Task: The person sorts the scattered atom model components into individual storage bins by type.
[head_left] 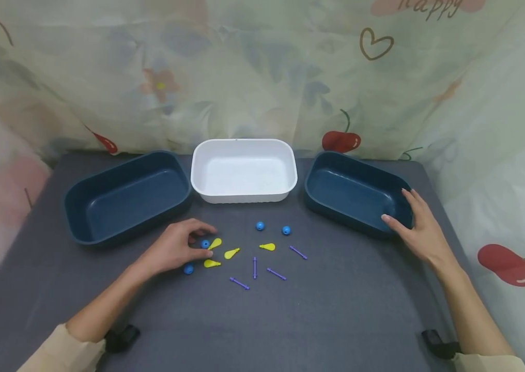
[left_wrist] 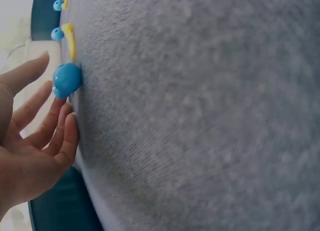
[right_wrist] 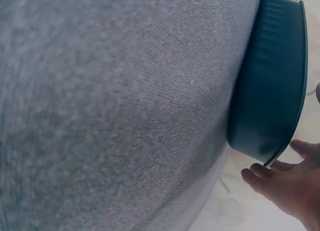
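My left hand point(head_left: 176, 245) hovers low over the dark cloth, thumb and fingers apart around a blue bead point(head_left: 204, 244) and a yellow drop-shaped piece point(head_left: 215, 243). In the left wrist view the fingertips are close to a blue bead point(left_wrist: 67, 80); whether they touch it I cannot tell. Another blue bead point(head_left: 188, 268) lies below this hand, with a yellow piece point(head_left: 212, 263) beside the thumb. At the right, my right hand point(head_left: 422, 235) has its fingers spread at the near right corner of a dark blue basin point(head_left: 351, 188), thumb and fingertips at its rim.
A white basin point(head_left: 244, 199) stands at the back middle, and a second dark blue basin point(head_left: 127, 199) at the back left. More blue beads point(head_left: 260, 226), yellow pieces point(head_left: 267, 247) and several purple sticks point(head_left: 276, 274) lie mid-table. A patterned curtain point(head_left: 253, 77) hangs behind.
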Motion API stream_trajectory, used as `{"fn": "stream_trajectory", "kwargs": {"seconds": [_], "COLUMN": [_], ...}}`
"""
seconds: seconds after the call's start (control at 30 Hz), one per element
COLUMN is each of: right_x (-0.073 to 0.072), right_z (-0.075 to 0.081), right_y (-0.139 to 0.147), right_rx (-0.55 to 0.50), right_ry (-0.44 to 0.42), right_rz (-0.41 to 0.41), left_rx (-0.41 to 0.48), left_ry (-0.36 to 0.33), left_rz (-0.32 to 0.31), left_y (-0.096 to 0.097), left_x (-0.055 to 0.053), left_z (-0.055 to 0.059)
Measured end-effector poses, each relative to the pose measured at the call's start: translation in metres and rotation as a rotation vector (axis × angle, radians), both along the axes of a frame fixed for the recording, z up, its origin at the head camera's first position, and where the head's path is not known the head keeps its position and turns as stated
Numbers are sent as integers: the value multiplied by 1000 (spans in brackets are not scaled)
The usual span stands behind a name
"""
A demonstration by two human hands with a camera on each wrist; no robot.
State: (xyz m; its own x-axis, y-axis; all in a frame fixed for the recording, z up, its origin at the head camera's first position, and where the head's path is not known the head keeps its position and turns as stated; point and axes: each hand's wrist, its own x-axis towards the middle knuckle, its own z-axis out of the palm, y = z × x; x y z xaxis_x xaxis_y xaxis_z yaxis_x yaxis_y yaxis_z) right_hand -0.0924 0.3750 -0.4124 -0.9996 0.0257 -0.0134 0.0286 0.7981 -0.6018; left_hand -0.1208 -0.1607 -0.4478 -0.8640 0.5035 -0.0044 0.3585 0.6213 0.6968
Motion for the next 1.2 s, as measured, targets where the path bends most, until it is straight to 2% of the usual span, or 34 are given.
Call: {"fn": "stream_trajectory", "kwargs": {"seconds": [0.23,0.47,0.73,0.97,1.2], "right_x": [-1,-1,-2,-2,0], "right_z": [-5,-9,-9,-9,-9], "right_y": [3,5,5,4,6], "right_rx": [-55,-62,-61,-64,-39], "right_ry": [-12,-1,3,-2,-44], "right_rz": [-13,-14,-11,-19,-17], "left_rx": [-44,-87,-112,-157,-143], "left_ry": [20,50,77,106,73], "left_rz": [42,67,86,71,54], "left_y": [6,11,17,19,19], "left_x": [-2,-5,-6,-7,-10], "left_z": [-7,-12,-11,-9,-7]}}
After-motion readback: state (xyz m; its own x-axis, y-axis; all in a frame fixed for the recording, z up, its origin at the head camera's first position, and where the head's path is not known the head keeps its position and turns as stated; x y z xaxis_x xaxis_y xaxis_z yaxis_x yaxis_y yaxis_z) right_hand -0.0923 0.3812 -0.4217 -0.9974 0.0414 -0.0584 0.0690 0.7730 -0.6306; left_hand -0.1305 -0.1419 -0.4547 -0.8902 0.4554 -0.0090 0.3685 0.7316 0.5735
